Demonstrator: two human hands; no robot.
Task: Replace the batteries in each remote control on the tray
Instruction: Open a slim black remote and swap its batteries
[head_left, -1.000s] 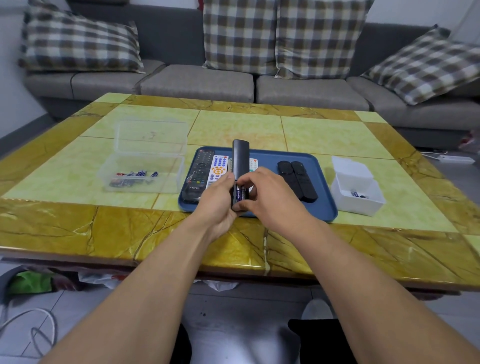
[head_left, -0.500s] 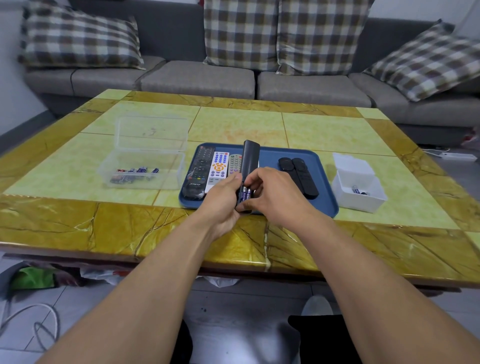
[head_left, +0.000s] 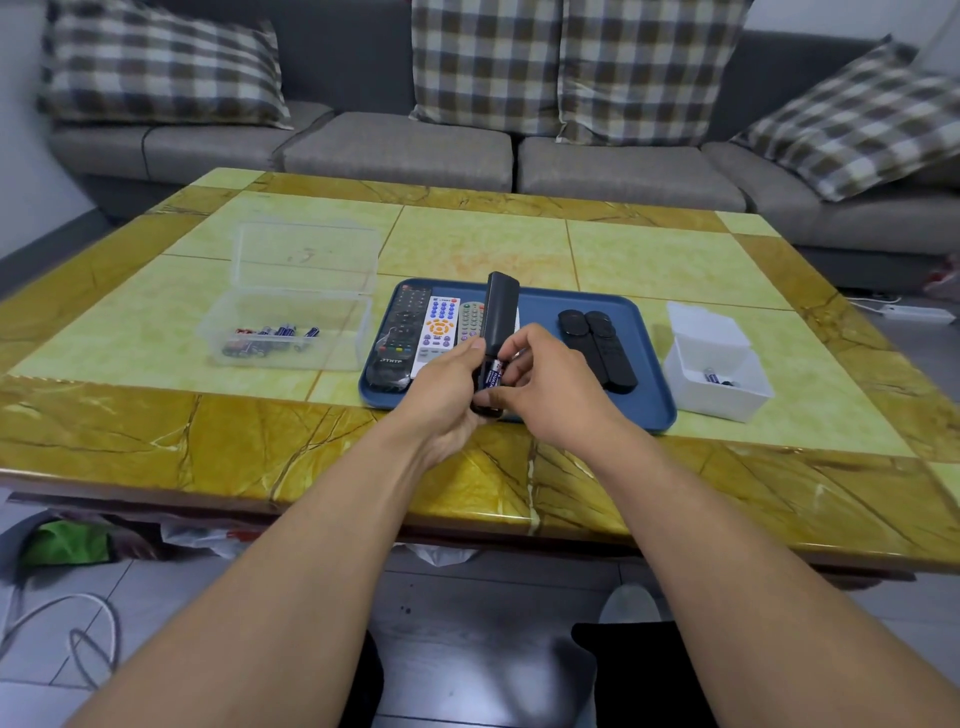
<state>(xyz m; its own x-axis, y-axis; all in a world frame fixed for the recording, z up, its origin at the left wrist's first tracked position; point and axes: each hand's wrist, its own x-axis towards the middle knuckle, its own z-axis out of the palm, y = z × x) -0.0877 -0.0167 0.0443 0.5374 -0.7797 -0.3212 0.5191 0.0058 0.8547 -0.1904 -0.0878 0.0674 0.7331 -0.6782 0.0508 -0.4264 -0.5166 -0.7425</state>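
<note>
Batteries (head_left: 270, 338) are lying loose in the clear plastic box (head_left: 291, 332) toward the left edge of the tabletop (head_left: 156, 426), small smooth cylinders that are likely to roll and slip, so each is best pinched across its middle. Next along, the blue tray (head_left: 644, 364) is sitting near the front edge, carrying a black remote (head_left: 400, 338), a white remote (head_left: 439, 327) and a grey remote (head_left: 470, 317) side by side at its left end. Above the tray's front rim the left hand (head_left: 441, 400) is wrapping round the lower end of a slim black remote (head_left: 498, 317), held upright with its back open and a battery (head_left: 492, 373) showing in the compartment; this looks light, rigid plastic, easiest to steady low on the body as it is being held. The right hand (head_left: 550, 384) is curling its fingers (head_left: 511, 366) against that battery, apparently seating it or prising it, and which I cannot tell. Two more black remotes (head_left: 597, 348) are lying together at the tray's right end, and a white box (head_left: 717, 374) with a few batteries is standing near the right edge. Against the earlier frames, the held remote is leaning slightly more to the right, and both hands are keeping much the same hold.
</note>
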